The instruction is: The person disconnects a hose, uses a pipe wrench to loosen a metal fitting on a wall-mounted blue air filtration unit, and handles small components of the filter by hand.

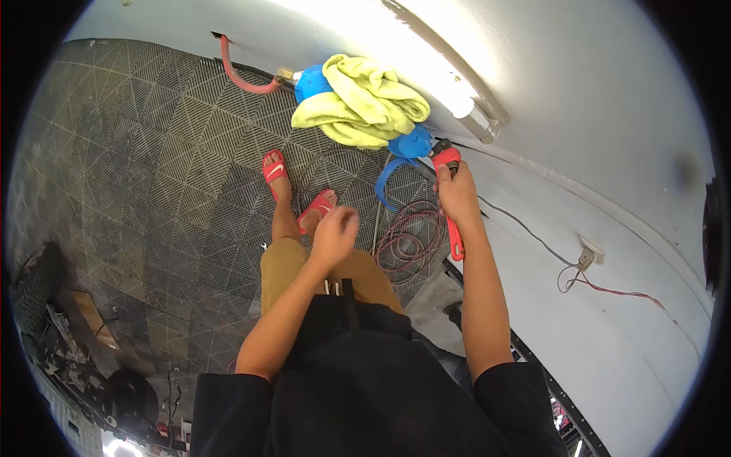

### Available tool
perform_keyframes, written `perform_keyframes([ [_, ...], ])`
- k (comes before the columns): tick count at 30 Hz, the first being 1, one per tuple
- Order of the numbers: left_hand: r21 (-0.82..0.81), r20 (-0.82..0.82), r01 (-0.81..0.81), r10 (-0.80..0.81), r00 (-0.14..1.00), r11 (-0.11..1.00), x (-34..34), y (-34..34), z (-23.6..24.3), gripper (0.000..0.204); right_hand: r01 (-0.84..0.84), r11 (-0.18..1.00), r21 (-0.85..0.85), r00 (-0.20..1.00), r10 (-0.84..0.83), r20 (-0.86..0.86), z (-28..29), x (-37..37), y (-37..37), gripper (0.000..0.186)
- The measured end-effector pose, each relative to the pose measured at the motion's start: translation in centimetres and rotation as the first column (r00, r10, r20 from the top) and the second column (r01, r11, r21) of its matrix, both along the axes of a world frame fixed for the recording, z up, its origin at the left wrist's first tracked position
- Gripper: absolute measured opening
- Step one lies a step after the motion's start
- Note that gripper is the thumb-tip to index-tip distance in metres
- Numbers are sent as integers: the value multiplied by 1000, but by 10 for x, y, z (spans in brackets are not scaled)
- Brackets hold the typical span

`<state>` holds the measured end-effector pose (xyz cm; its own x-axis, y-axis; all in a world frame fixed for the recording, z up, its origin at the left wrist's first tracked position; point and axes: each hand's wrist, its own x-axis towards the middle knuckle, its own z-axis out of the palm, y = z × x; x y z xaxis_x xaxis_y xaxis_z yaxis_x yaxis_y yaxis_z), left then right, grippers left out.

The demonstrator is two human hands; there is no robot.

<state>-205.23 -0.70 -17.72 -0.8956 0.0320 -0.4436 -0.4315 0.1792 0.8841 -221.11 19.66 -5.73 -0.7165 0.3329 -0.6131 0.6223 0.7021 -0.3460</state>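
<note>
My right hand point(458, 194) is closed around a red pipe wrench point(455, 242), whose dark jaw end points up toward a blue-covered rounded part point(412, 142). Whether the jaws grip the fitting there is hard to see. A yellow-green towel point(365, 103) lies bunched over the middle of this part, hiding most of it. Its other blue end point(310, 82) meets a brass fitting point(286, 75) and a pinkish-red hose point(245, 82). In front of my body, my left hand point(335, 238) is raised with curled, slightly blurred fingers; nothing shows in them.
A blue strip point(386, 183) hangs below the covered part, above coiled reddish hose or cable point(410, 247) on the tiled floor point(152, 152). A lit tube lamp point(449, 87) runs along the white wall point(556, 297). Thin wires lead to a wall fixture point(589, 253). Dark parts point(133, 392) lie lower left.
</note>
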Motion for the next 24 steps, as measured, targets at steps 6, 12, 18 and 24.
perform_keyframes([
  [6,-635,-664,65,-587,464,770,-157,29,76,52,-56,998,32,998,56,2,1,-3,3,41],
  [12,-882,-469,-72,-882,41,466,-210,32,22,62,-3,1000,3,1000,3,-27,-1,-1,-1,32],
  [18,-937,-337,45,-931,139,346,-220,53,11,69,-36,999,1,999,36,22,7,-5,-4,37],
  [24,-893,-356,221,-915,190,393,-226,57,8,62,-140,959,245,945,203,-256,-48,51,-13,36],
])
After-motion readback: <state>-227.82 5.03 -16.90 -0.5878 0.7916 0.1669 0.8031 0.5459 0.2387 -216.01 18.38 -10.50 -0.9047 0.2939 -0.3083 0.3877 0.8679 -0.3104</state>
